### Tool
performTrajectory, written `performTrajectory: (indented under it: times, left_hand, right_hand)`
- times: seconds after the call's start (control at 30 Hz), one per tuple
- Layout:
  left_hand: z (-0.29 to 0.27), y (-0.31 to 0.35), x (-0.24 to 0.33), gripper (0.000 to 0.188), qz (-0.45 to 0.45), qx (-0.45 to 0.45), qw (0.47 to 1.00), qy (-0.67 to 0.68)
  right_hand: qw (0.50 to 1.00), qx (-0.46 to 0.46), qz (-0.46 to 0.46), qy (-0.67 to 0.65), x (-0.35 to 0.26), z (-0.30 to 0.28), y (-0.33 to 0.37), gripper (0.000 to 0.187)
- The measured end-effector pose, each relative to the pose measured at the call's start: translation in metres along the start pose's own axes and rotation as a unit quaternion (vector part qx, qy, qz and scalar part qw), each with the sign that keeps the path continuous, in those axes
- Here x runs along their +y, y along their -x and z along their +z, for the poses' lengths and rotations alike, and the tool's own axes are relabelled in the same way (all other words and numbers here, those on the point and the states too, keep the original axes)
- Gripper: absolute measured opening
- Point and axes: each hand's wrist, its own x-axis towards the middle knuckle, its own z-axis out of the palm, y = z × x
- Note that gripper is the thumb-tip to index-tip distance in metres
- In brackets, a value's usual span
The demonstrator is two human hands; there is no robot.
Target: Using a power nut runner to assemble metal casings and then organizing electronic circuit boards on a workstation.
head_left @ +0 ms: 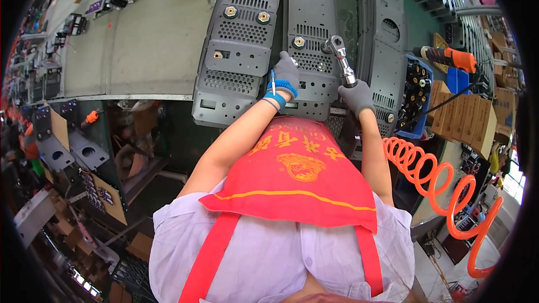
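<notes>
My right hand (357,98), in a grey glove, is closed around the lower end of a shiny ratchet wrench (343,62). The wrench's round head sits over the right side of a dark grey perforated metal panel (312,8). A brass fitting with a hex nut (299,42) stands on that panel, left of the wrench head. My gloved left hand (287,70) is at the panel's left edge, one finger pointing forward and the others partly hidden; it seems to grip the edge. Blue bands circle the left wrist.
Left of this panel lies another panel (241,0) with brass fittings; more panels (387,50) are stacked to the right. Beyond them are a blue bin of dark round parts (415,87), an orange-and-black power tool (449,57) and cardboard boxes (463,120). A coiled orange hose (432,177) hangs at my right.
</notes>
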Motion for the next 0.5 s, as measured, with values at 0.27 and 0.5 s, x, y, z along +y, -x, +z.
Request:
performTrajectory:
  times: [0.27,0.5]
  left_hand:
    - [0.004,-0.002,-0.006,0.020,-0.012,-0.003,1.000,0.023]
    - [-0.001,0.006,-0.002,0.021,-0.023,-0.002,0.999,0.025]
  right_hand:
    - [1.000,-0.001,0.012,0.001,0.000,0.003,-0.004,0.028]
    - [0.999,-0.019,0.027,0.034,-0.010,-0.005,0.005,0.035]
